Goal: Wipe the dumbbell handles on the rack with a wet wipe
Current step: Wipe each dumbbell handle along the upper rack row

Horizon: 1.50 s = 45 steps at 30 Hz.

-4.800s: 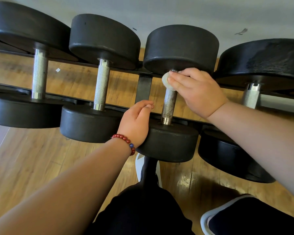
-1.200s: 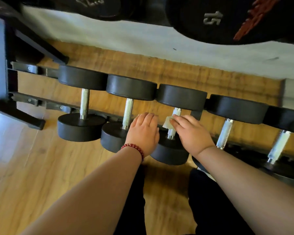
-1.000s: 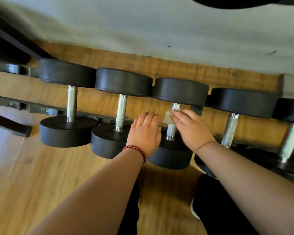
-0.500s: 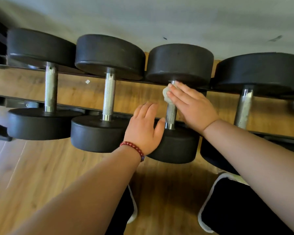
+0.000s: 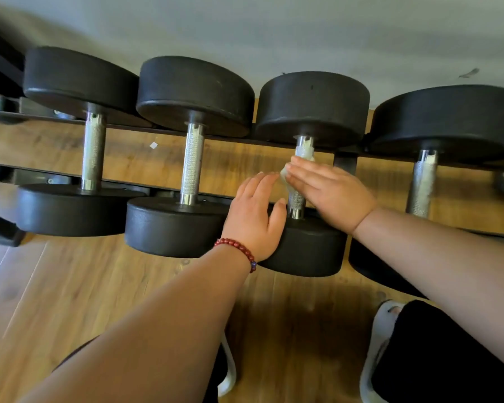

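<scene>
Several black dumbbells with knurled steel handles lie across the rack rails (image 5: 345, 162). My right hand (image 5: 332, 189) holds a white wet wipe (image 5: 284, 173) against the handle (image 5: 296, 200) of the third dumbbell from the left. Its fingers lie across the middle of the bar and its thumb is hidden. Part of the wipe shows above the fingers, wrapped round the bar. My left hand (image 5: 253, 216), with a red bead bracelet on the wrist, rests flat on that dumbbell's near head (image 5: 309, 248), fingers straight.
Two more dumbbells (image 5: 191, 158) lie to the left and a bigger one (image 5: 422, 181) to the right. A grey wall runs behind the rack. Below is a wooden floor, with my white-soled shoes (image 5: 380, 344) and dark trouser legs at the bottom.
My right hand has slid the wipe down from the top of the handle toward its middle, baring the top end. My left hand stays on the near head. The view has moved closer.
</scene>
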Motion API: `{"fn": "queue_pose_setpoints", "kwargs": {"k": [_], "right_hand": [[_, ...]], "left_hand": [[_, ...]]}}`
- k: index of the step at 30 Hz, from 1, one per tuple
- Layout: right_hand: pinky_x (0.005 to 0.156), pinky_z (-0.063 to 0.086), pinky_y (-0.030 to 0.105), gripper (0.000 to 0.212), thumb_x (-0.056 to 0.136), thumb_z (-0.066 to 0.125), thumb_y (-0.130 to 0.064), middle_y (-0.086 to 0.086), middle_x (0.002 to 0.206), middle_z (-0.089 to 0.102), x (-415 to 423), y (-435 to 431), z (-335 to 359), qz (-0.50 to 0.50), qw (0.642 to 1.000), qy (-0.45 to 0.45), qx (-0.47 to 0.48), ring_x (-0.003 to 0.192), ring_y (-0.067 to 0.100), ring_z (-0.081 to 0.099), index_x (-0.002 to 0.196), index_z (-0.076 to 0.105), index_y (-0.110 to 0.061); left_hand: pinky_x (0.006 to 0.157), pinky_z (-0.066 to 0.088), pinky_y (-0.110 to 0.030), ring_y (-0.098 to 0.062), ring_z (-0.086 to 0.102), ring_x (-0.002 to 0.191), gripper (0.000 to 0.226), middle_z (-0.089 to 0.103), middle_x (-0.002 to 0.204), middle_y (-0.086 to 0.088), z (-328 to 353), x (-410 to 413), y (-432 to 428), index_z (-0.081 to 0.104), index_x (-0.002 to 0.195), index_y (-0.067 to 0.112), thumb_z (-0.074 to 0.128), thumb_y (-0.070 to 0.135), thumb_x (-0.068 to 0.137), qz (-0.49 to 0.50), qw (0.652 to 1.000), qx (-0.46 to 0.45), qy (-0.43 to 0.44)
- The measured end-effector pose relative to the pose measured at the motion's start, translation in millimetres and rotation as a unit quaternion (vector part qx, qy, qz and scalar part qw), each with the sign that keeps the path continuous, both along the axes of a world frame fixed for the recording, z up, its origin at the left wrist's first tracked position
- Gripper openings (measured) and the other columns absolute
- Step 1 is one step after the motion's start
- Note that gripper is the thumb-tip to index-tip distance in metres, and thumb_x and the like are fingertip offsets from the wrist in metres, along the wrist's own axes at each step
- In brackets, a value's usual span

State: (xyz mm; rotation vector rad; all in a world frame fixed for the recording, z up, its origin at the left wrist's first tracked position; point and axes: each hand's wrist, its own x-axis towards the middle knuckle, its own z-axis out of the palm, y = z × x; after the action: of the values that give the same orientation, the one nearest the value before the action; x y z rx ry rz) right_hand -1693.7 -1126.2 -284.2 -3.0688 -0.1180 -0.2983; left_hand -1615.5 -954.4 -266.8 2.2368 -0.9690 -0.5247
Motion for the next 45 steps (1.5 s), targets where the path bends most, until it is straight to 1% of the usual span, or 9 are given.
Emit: {"fn": "queue_pose_setpoints", "kwargs": {"k": [6, 11, 16, 21, 26, 32, 36, 41, 45], "right_hand": [[0.097, 0.042, 0.054, 0.068, 0.065, 0.070, 0.022, 0.021, 0.135, 0.055, 15.5, -16.6, 5.6, -0.050, 0.999, -0.005, 0.000, 0.125, 0.039, 0.053, 0.129, 0.057, 0.002], [0.096, 0.045, 0.046, 0.075, 0.062, 0.077, 0.016, 0.018, 0.137, 0.055, 1.4, -16.1, 5.9, 0.032, 0.999, 0.030, -0.020, 0.127, 0.034, 0.052, 0.132, 0.056, -0.002], [0.095, 0.046, 0.052, 0.070, 0.063, 0.072, 0.023, 0.021, 0.134, 0.056, 13.1, -19.2, 8.3, -0.024, 1.000, 0.009, 0.000, 0.125, 0.038, 0.053, 0.128, 0.058, 0.002], [0.088, 0.050, 0.048, 0.068, 0.064, 0.079, 0.008, 0.017, 0.132, 0.059, -5.5, -13.8, 9.3, 0.080, 0.995, 0.061, -0.001, 0.121, 0.036, 0.057, 0.128, 0.060, -0.005], [0.098, 0.043, 0.051, 0.074, 0.063, 0.070, 0.025, 0.020, 0.136, 0.055, 19.2, -24.0, 8.9, -0.020, 1.000, 0.016, 0.002, 0.127, 0.038, 0.051, 0.131, 0.056, 0.000], [0.086, 0.052, 0.048, 0.073, 0.058, 0.080, 0.015, 0.018, 0.130, 0.061, 2.0, -24.1, 13.4, 0.081, 0.996, 0.038, -0.021, 0.120, 0.036, 0.057, 0.126, 0.061, -0.002], [0.097, 0.040, 0.048, 0.071, 0.063, 0.071, 0.024, 0.021, 0.134, 0.056, 20.2, -24.8, 8.0, -0.010, 1.000, 0.001, 0.001, 0.124, 0.038, 0.054, 0.129, 0.058, 0.001], [0.094, 0.045, 0.048, 0.067, 0.065, 0.076, 0.013, 0.017, 0.132, 0.059, -4.9, -18.8, 6.0, 0.092, 0.995, 0.037, 0.004, 0.124, 0.036, 0.054, 0.128, 0.060, -0.002], [0.099, 0.042, 0.052, 0.066, 0.068, 0.067, 0.025, 0.022, 0.135, 0.055, 16.1, -28.4, 1.7, -0.006, 0.999, 0.002, 0.040, 0.126, 0.039, 0.051, 0.129, 0.057, 0.001]], "left_hand": [[0.115, 0.021, -0.030, -0.015, 0.024, 0.142, 0.050, 0.036, 0.151, -0.002, 1.4, -1.2, 0.7, 0.034, 0.148, 0.016, 0.043, 0.024, 0.099, 0.011, 1.000, -0.023, 0.005], [0.118, 0.024, -0.035, -0.016, 0.024, 0.142, 0.050, 0.036, 0.151, -0.002, -0.3, -1.0, 1.2, 0.034, 0.148, 0.016, 0.044, 0.024, 0.099, 0.016, 1.000, -0.024, 0.002], [0.117, 0.024, -0.035, -0.016, 0.025, 0.142, 0.050, 0.036, 0.151, -0.001, -2.0, 0.3, 2.4, 0.034, 0.147, 0.016, 0.043, 0.025, 0.099, 0.011, 1.000, -0.026, -0.003], [0.116, 0.023, -0.033, -0.015, 0.026, 0.141, 0.051, 0.037, 0.150, 0.000, -1.3, -0.4, 1.4, 0.035, 0.147, 0.017, 0.040, 0.029, 0.097, 0.010, 1.000, -0.024, -0.002], [0.114, 0.022, -0.030, -0.015, 0.025, 0.141, 0.049, 0.036, 0.150, -0.001, -2.3, -0.3, 1.3, 0.035, 0.147, 0.016, 0.043, 0.025, 0.099, 0.013, 1.000, -0.026, -0.004], [0.112, 0.021, -0.027, -0.014, 0.027, 0.140, 0.058, 0.039, 0.148, 0.000, -1.4, -1.1, 0.7, 0.037, 0.146, 0.017, 0.034, 0.035, 0.091, 0.010, 1.000, -0.024, -0.001], [0.112, 0.022, -0.027, -0.013, 0.027, 0.139, 0.058, 0.039, 0.148, 0.001, -1.8, -0.5, 1.4, 0.037, 0.146, 0.017, 0.034, 0.034, 0.090, 0.013, 1.000, -0.026, -0.001], [0.111, 0.018, -0.023, -0.012, 0.025, 0.140, 0.058, 0.038, 0.149, 0.001, -1.8, -0.6, 2.0, 0.036, 0.146, 0.018, 0.034, 0.035, 0.090, 0.010, 1.000, -0.022, -0.003], [0.110, 0.018, -0.022, -0.012, 0.025, 0.140, 0.057, 0.038, 0.149, 0.002, -0.5, -1.3, 1.2, 0.036, 0.146, 0.017, 0.035, 0.034, 0.091, 0.013, 1.000, -0.024, -0.004]]}}
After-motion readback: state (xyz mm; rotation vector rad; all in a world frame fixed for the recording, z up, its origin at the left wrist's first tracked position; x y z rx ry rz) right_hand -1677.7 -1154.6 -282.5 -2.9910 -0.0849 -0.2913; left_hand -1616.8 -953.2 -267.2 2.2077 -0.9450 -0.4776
